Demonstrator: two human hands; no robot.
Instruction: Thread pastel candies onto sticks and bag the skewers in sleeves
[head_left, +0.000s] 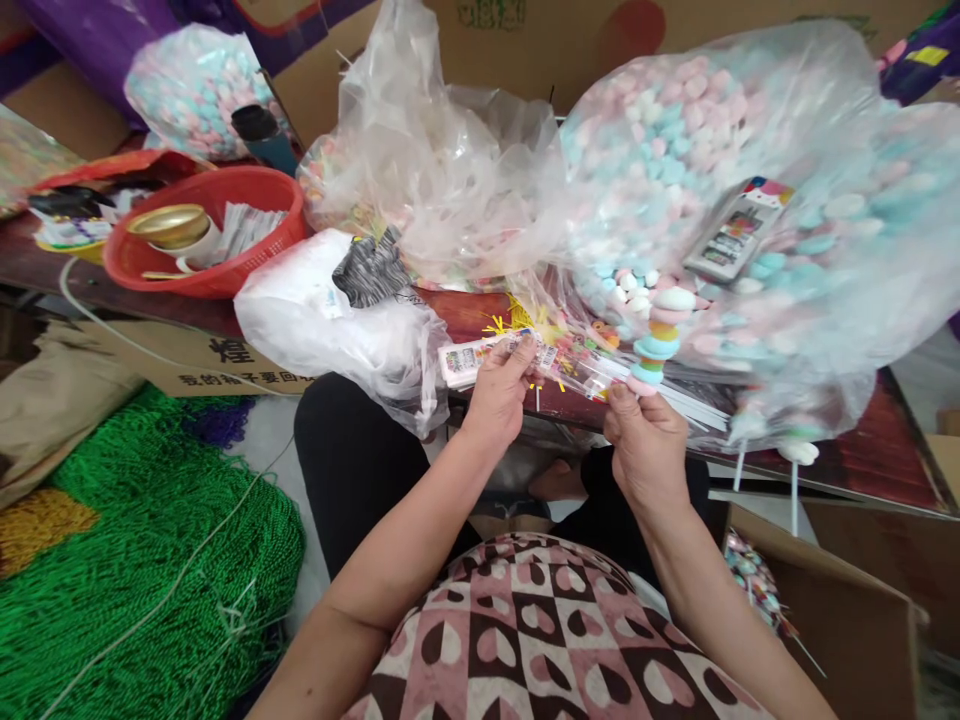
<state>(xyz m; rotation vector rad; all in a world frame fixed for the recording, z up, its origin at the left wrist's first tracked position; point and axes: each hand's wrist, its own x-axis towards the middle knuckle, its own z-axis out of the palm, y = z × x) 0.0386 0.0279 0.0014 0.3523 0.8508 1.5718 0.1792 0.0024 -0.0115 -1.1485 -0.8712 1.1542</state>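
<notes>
In left hand (pixel 499 395), wrapper (pixel 469 358) crosswise

Bright, even daylight — edges warped, right side blurred.

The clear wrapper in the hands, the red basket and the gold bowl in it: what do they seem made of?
Clear wrapper: thin see-through plastic film, shiny, with a printed label at one end. Red basket: likely moulded plastic, glossy and evenly coloured. Gold bowl: looks like polished metal by its mirror shine, though plated plastic is possible.
</notes>
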